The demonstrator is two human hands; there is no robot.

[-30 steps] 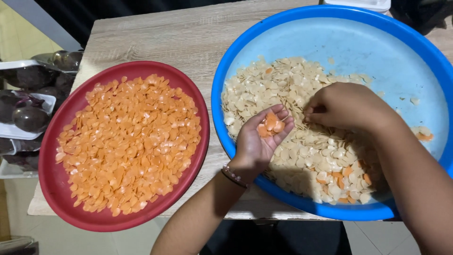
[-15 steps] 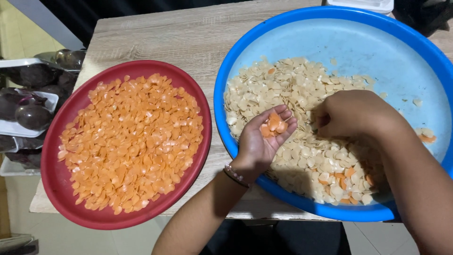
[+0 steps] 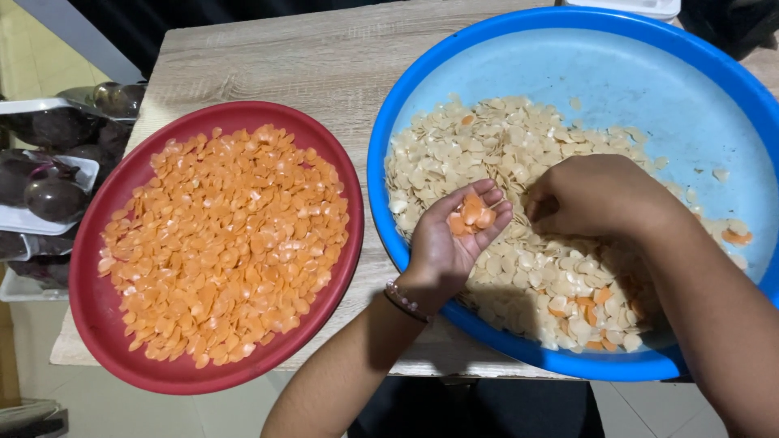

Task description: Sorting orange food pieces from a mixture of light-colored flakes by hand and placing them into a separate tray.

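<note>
A big blue basin [image 3: 649, 65] holds a heap of pale cream chips [image 3: 471, 146] with a few orange ones mixed in. My left hand [image 3: 446, 243] is cupped palm up over the basin's near left side and holds several orange chips [image 3: 471, 217]. My right hand [image 3: 596, 195] rests knuckles up on the pale heap just right of the left hand, its fingers curled down into the chips; I cannot see what is under them. To the left, a red round tray [image 3: 97, 300] is covered with orange chips [image 3: 227, 235].
Both vessels sit on a light wooden table [image 3: 308, 57]. Off its left edge are white trays with dark purple round fruits [image 3: 53, 199]. A white container corner [image 3: 625, 6] shows at the top. Tiled floor lies below the table's near edge.
My right hand slid right and then back left over the pale heap. The left hand stayed cupped with the orange chips and barely shifted.
</note>
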